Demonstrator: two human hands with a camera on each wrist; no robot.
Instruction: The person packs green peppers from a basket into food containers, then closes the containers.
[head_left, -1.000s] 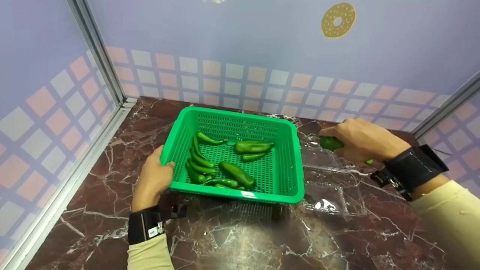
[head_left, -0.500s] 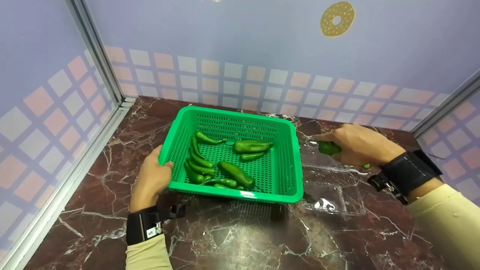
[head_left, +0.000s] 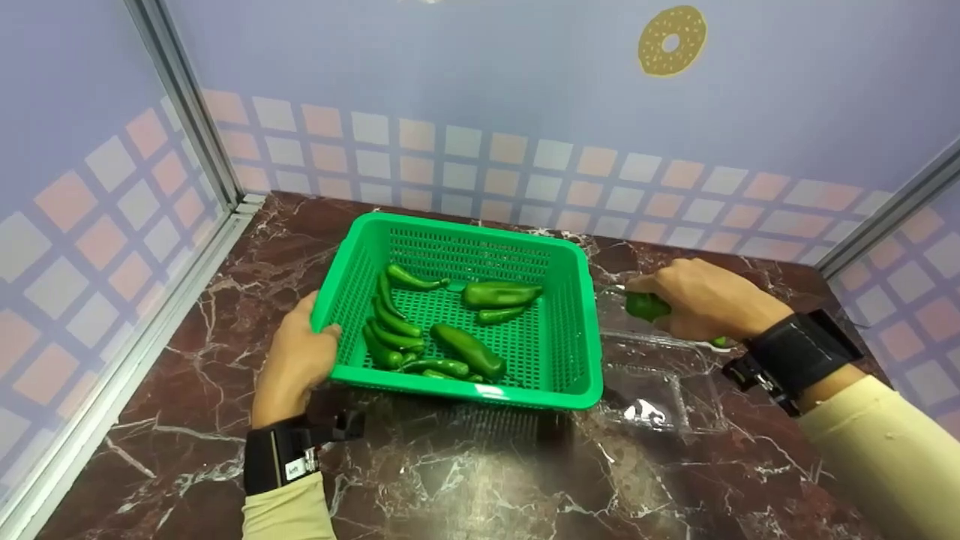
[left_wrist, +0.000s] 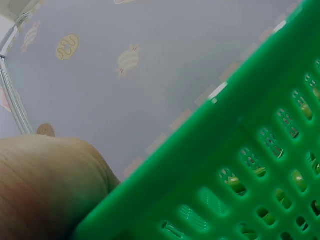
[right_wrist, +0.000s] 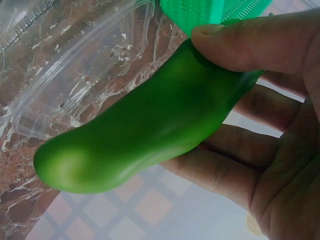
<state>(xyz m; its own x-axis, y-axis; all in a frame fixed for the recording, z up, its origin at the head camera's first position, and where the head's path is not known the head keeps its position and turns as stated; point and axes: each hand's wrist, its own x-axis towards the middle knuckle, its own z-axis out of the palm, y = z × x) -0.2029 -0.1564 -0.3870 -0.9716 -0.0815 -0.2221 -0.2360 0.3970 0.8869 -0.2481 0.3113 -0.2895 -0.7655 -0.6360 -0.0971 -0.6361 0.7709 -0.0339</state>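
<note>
A green plastic basket (head_left: 465,393) with slotted walls holds several green peppers, slim ones along its left and front sides and thicker ones (head_left: 501,294) towards the right. My left hand (head_left: 296,352) grips the basket's left rim, thumb over the edge; in the left wrist view that hand (left_wrist: 50,185) is beside the rim (left_wrist: 200,130). To the right of the basket, my right hand (head_left: 709,300) holds a large green pepper (right_wrist: 130,120) between thumb and fingers. Under this hand lies a clear plastic container (head_left: 645,397), partly hidden by the hand and pepper.
The table (head_left: 450,480) is dark red, marble-patterned and glossy. A tiled-pattern wall (head_left: 480,157) closes off the back, and side panels stand left and right. The basket's right wall is close to the clear container.
My right hand has lowered a little towards the clear container and shifted slightly left, still holding the pepper. My left hand keeps its grip on the basket, and the peppers inside have not moved.
</note>
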